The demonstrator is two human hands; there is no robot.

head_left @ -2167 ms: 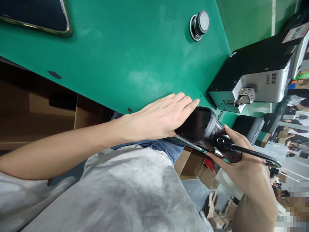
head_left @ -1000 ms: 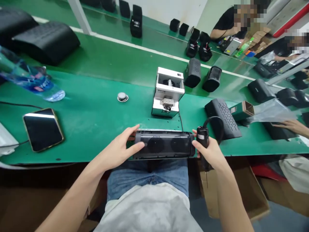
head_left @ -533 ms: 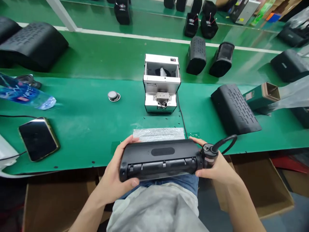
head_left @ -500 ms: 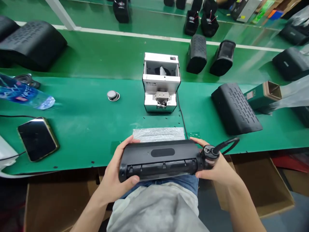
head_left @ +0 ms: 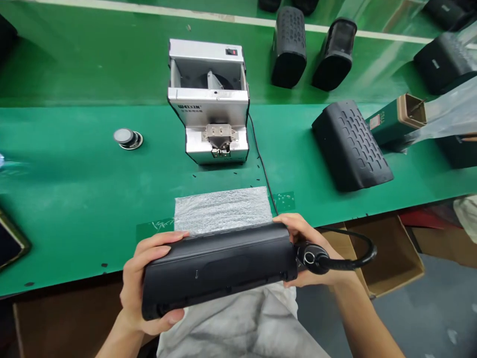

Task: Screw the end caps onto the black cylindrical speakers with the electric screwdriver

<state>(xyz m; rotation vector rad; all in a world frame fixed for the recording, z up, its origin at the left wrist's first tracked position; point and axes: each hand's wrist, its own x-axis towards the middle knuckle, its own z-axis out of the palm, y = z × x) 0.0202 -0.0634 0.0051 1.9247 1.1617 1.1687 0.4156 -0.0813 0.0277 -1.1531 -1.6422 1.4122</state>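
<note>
Both my hands hold a long black speaker housing (head_left: 223,263) above my lap, at the bench's front edge. My left hand (head_left: 134,283) wraps its left end, fingers on top and thumb below. At the right end, my right hand (head_left: 333,278) grips the housing and also keeps a black electric screwdriver (head_left: 313,257) in the palm, its cable looping to the right. The screwdriver's tip is hidden. Behind the housing, a silver foam pad (head_left: 223,209) lies taped to the bench. A silver screw feeder (head_left: 216,104) marked WEIXIN stands beyond the pad.
Left of the feeder sits a small round metal part (head_left: 127,138). A black perforated cover (head_left: 352,146) and a green box (head_left: 395,122) are on the right. Black speakers (head_left: 288,47) stand at the back. A phone (head_left: 11,238) lies at the left edge; a cardboard box (head_left: 391,253) is below.
The housing has tipped, so its open slotted side now faces down out of sight. Both hands moved left and lower with it. The view has shifted right and closer to the bench.
</note>
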